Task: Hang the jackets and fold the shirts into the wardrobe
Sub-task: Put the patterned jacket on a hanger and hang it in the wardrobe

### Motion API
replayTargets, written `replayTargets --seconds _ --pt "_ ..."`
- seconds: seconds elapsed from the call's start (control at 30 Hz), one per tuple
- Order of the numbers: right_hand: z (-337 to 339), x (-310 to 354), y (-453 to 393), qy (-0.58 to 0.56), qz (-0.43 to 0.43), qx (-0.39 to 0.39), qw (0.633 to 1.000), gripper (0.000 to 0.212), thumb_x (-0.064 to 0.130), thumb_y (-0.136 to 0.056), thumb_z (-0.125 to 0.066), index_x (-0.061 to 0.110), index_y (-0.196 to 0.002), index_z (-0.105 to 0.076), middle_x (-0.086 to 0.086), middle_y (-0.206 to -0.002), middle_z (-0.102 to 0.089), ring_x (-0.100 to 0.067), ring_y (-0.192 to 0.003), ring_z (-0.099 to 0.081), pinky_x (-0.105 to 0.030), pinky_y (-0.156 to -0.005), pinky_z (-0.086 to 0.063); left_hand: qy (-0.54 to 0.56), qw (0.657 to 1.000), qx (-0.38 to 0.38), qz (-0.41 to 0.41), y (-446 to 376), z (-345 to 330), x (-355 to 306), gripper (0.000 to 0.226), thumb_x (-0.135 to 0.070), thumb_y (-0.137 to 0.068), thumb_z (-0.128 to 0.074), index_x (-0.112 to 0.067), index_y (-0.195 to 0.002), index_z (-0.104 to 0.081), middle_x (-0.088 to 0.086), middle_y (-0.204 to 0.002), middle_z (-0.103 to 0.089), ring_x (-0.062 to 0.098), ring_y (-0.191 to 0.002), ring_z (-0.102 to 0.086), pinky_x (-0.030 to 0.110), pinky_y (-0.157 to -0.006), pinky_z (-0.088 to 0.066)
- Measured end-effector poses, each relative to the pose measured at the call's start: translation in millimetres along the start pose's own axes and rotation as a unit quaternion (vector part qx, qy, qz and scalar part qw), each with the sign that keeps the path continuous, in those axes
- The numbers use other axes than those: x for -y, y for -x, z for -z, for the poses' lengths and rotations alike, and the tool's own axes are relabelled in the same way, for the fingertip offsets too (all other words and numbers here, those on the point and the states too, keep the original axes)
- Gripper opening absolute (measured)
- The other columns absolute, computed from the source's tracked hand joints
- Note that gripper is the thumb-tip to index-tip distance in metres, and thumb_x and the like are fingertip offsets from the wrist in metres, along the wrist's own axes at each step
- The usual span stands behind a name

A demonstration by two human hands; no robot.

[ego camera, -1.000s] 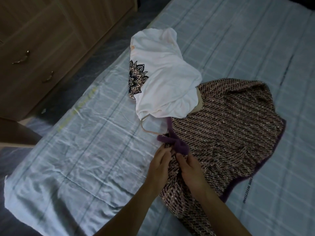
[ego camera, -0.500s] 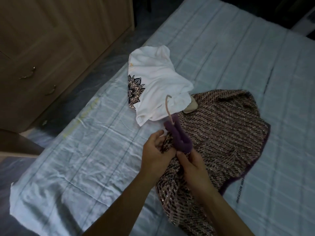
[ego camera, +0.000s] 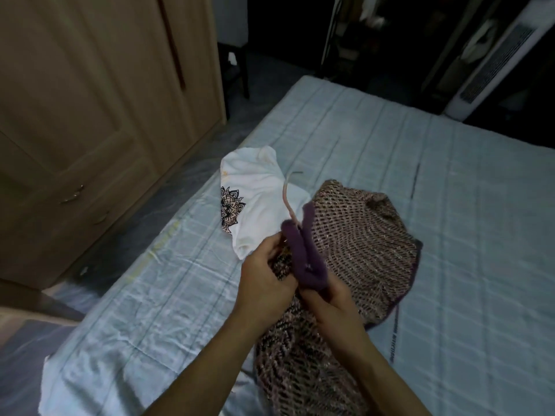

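A brown and pink woven jacket (ego camera: 360, 235) with a purple collar (ego camera: 303, 253) is lifted partly off the bed. A hanger hook (ego camera: 286, 196) sticks up out of the collar. My left hand (ego camera: 264, 277) grips the jacket front just left of the collar. My right hand (ego camera: 327, 298) holds the collar's lower end from below. A crumpled white shirt (ego camera: 258, 202) with a dark mandala print lies on the bed behind my hands.
The bed (ego camera: 450, 181) has a pale blue checked sheet. A wooden wardrobe (ego camera: 90, 100) with shut doors and drawers stands at the left, across a strip of dark floor. A white tower fan (ego camera: 495, 64) stands at the back right.
Both hands have raised the jacket's collar off the bed, and the hanger hook now points upward. My view has tilted up, showing more of the room.
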State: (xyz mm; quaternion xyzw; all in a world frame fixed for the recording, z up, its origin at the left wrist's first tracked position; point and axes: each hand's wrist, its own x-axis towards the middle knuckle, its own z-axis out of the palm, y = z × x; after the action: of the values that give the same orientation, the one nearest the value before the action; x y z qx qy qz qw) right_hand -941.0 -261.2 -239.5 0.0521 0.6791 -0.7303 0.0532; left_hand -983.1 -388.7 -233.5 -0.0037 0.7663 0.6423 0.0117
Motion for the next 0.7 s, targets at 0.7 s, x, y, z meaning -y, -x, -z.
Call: replayTargets --seconds 0.7 --pt "54.0 144.8 41.2 0.403 0.307 -0.047 0.861 0.055 0.024 -0.081 -0.073 0.025 -0.133 -0.053 0.010 -0.130 -0.052 -0.003 -0.126 -0.046 -0.019 -0.108 -0.035 -0.194 0.962 0.071 -0.179 60.6 71.5 -164.2 0.051 -0.009 -0.087 -0.070 -0.032 -0.128 -0.051 -0.019 -0.093 -0.075 0.000 -0.091 -0.070 0.038 -0.084 -0.056"
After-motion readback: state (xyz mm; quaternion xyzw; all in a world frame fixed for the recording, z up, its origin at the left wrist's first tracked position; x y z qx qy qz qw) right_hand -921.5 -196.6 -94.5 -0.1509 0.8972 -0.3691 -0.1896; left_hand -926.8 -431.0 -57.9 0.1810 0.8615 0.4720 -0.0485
